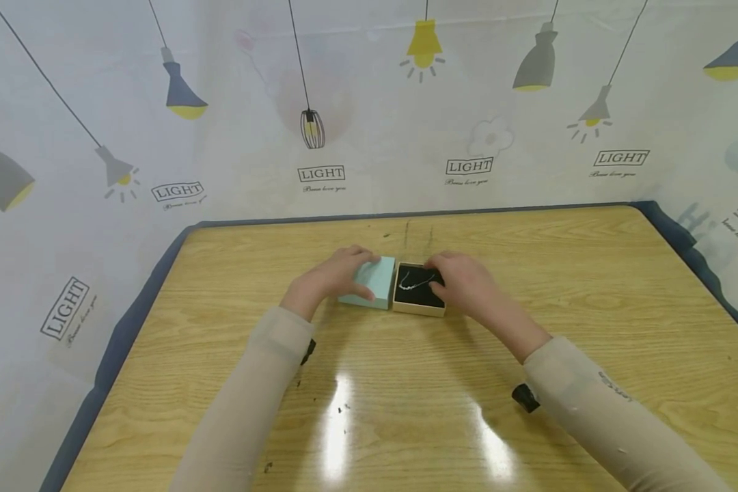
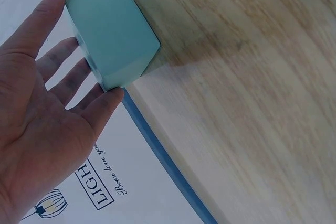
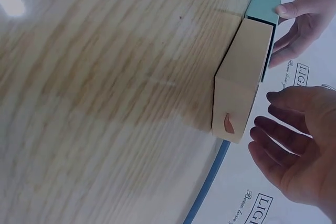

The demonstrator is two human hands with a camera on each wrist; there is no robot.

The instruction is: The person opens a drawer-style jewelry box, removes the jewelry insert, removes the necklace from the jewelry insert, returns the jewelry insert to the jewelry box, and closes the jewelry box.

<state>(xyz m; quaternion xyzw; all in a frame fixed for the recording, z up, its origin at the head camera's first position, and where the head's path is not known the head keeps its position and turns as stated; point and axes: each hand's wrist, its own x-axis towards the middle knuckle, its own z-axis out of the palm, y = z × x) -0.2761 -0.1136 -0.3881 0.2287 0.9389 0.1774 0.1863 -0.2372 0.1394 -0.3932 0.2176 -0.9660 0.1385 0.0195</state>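
Observation:
My left hand (image 1: 335,275) grips a mint-green box sleeve (image 1: 378,279) on the table, thumb on the near side and fingers on the far side. Close beside the sleeve lies a cream drawer (image 1: 419,309) with a black insert. A thin silver necklace (image 1: 408,283) lies on that insert. At the drawer's outer end, a small orange-brown pull tab (image 3: 229,124) shows in the right wrist view. My right hand (image 1: 467,281) is at this end, its fingers relaxed. Seen from the right wrist, the right hand (image 3: 299,142) appears apart from the drawer.
Both boxes are on a wood-grain table (image 1: 406,383) with a dark blue edge (image 1: 295,220). A white cloth (image 1: 381,137) printed with lamps surrounds its far and side edges. Black straps (image 1: 525,398) show beneath the sleeves.

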